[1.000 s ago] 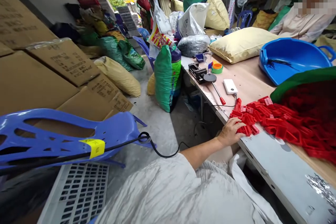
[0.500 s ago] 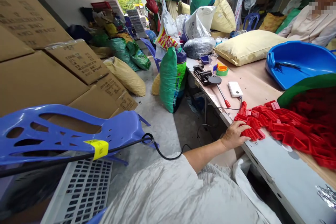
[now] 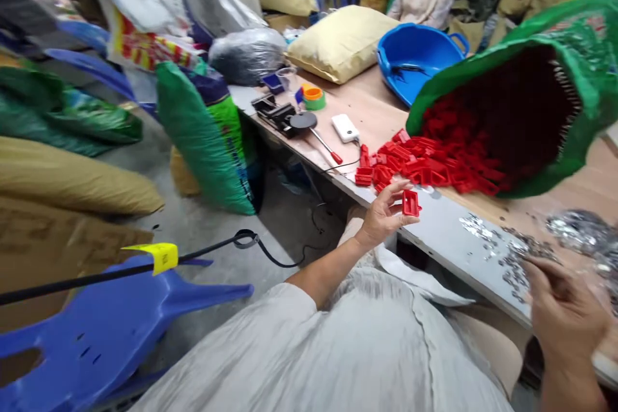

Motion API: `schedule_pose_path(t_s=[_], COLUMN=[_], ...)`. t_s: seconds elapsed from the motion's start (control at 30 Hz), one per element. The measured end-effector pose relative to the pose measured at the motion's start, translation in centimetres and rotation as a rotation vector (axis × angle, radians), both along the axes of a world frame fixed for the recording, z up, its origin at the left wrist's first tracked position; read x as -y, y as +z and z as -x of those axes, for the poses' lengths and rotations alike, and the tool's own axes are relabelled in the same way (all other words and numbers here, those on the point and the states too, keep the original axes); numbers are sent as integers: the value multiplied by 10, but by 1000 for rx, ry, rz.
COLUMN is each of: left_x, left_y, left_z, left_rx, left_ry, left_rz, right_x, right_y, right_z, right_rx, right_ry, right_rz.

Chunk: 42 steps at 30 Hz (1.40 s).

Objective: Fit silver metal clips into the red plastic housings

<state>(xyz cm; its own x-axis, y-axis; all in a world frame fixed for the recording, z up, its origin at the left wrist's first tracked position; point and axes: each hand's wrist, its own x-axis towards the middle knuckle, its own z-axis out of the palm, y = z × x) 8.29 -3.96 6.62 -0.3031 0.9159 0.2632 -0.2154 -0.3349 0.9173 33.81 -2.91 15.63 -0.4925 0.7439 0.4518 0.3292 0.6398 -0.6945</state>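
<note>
My left hand (image 3: 383, 215) pinches a small red plastic housing (image 3: 411, 203), rectangular with an open face, just off the table's front edge. Behind it, many more such red pieces spill from a green woven sack (image 3: 591, 90) lying on its side with its mouth open. At the right, my right hand (image 3: 562, 306) hovers by small shiny metal parts (image 3: 519, 270), thumb and fingers closed together. Whatever may be between those fingertips is too small to make out.
On the table (image 3: 444, 238) lie a white power bank (image 3: 345, 128) and a black hand-lever fixture (image 3: 290, 121). A blue basin (image 3: 415, 61) and a beige sack (image 3: 342, 42) stand farther back. A blue chair (image 3: 111, 315) and a black cable (image 3: 203, 256) are at left. A person sits across the table.
The view has swung right. My left hand has lifted away from the red pile with one housing. My right hand and the metal parts now show more fully at the right.
</note>
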Motion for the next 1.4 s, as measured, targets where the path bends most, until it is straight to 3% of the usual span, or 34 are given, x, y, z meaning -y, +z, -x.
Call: schedule_pose_path(t_s=[0.1,0.23,0.4,0.8,1.0,1.2,1.4], left_x=[7,13,18,20,21,21,24], left_y=[7,8,10,13,12,3,-4], left_z=[-19,-37,-46,-49,-50,-54,-57], left_rx=[45,164,281,507,597,384,-319], left_ry=[-124,-273,-383,-511,-475,-375,-45], left_rz=[26,86,184,414,394,275,-59], right_x=[1,-11,-15,-9,-5,2,8], right_y=[-1,-19,-35,-39,-47,-50,-50], right_z=[8,22,19,16,13,9,11], right_rx=[19,14,19,11,34,39,65], right_ry=[-84,-141,-97,-100,-152,-185,-108], right_rz=[15,17,-8,45,69,108,130])
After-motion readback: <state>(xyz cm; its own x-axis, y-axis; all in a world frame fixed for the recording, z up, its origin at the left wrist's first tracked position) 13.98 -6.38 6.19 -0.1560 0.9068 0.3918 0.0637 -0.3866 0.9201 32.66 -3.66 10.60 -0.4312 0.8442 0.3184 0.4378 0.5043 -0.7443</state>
